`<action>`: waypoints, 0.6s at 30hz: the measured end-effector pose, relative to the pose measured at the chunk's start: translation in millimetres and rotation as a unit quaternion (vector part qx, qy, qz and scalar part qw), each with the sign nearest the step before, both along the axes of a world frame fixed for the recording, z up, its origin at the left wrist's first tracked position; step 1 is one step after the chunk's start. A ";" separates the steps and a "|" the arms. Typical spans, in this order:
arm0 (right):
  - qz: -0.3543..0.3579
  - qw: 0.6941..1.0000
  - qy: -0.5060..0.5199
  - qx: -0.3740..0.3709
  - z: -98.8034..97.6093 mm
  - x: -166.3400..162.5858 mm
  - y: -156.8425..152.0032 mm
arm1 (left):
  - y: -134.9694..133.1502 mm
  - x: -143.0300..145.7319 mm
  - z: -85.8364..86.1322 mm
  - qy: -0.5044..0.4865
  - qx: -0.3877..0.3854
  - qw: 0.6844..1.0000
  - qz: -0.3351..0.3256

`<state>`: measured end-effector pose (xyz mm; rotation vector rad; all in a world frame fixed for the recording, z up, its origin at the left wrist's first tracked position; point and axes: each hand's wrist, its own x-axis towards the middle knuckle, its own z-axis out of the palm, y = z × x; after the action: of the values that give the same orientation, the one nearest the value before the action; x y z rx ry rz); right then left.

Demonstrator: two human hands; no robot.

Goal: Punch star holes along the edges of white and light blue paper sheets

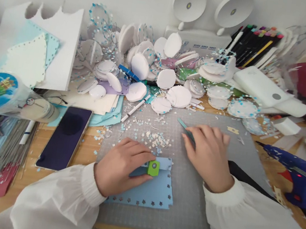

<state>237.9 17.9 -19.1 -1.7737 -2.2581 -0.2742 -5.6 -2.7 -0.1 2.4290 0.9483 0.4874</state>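
Note:
My left hand (123, 165) is closed around a small green paper punch (153, 167) that sits on the top edge of a light blue paper sheet (150, 193). Star-shaped holes run along that sheet's edges. My right hand (208, 154) lies on the grey cutting mat (185, 210) with its fingers curled over a thin teal tool (184, 127) whose tip sticks out to the upper left. Tiny paper cut-outs (152, 137) are scattered on the mat just beyond both hands.
A dark phone (66, 136) lies left of the mat. A blue glue gun (295, 170) rests at the right. White round discs (166, 78) pile up behind the mat, with a white pen (135, 108), markers (254, 45) and a white lamp (202, 23).

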 end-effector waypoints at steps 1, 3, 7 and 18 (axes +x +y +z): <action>0.000 1.000 -0.013 -0.005 0.2 -0.7 1.7 | -0.1 0.4 -1.0 -0.005 0.007 1.000 0.000; -0.009 0.999 -0.038 -0.016 0.9 -1.2 6.0 | 0.1 1.0 -3.1 -0.018 0.020 1.000 -0.004; -0.017 0.998 -0.055 -0.027 2.1 2.6 16.4 | 1.1 1.0 -6.3 -0.035 0.028 0.999 -0.007; 0.110 0.786 0.601 -0.095 19.7 -9.1 -7.7 | 6.2 0.4 -7.5 -0.052 -0.001 0.999 -0.001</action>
<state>228.8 10.2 0.6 -1.1096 -1.4595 0.9133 -5.2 3.5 -7.6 2.3768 0.9024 0.6065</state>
